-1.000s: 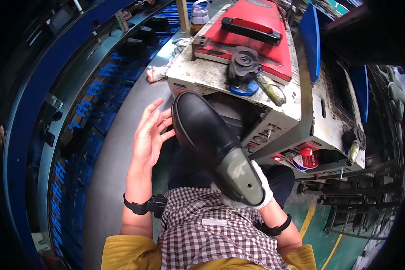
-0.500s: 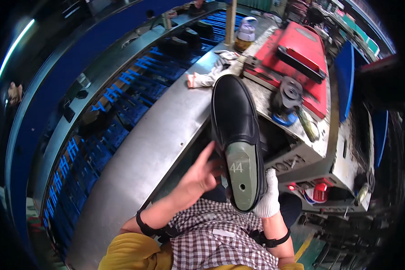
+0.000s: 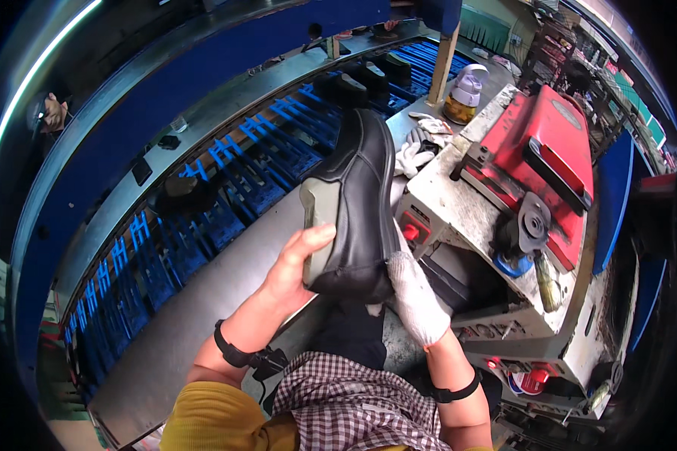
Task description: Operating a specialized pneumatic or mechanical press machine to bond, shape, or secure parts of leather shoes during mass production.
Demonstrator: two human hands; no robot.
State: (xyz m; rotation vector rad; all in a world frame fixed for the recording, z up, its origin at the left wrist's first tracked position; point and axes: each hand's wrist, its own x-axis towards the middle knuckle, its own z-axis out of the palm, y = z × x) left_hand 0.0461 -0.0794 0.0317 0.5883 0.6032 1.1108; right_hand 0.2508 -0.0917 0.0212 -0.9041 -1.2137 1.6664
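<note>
A black leather slip-on shoe (image 3: 365, 203) is held up in front of me, toe pointing away and tilted so its side faces me. Inside its opening sits a grey-green shoe last (image 3: 321, 197). My bare left hand (image 3: 295, 263) grips the heel end, thumb pressed on the last and the other fingers hidden beneath. On the opposite side, my right hand (image 3: 417, 301), in a white knit glove, clasps the shoe along its sole near the heel; its fingertips are partly hidden.
To the left runs a blue slatted conveyor (image 3: 226, 161) carrying several dark shoes (image 3: 346, 86), edged by a metal ledge (image 3: 203, 308). On the right stands a worn machine with a red cover (image 3: 538, 143). White gloves (image 3: 414, 158) lie near a lidded bottle (image 3: 465, 94).
My left hand has moved from beside the shoe to gripping it. The shoe has turned from showing its top to showing its side. The view has shifted, too.
</note>
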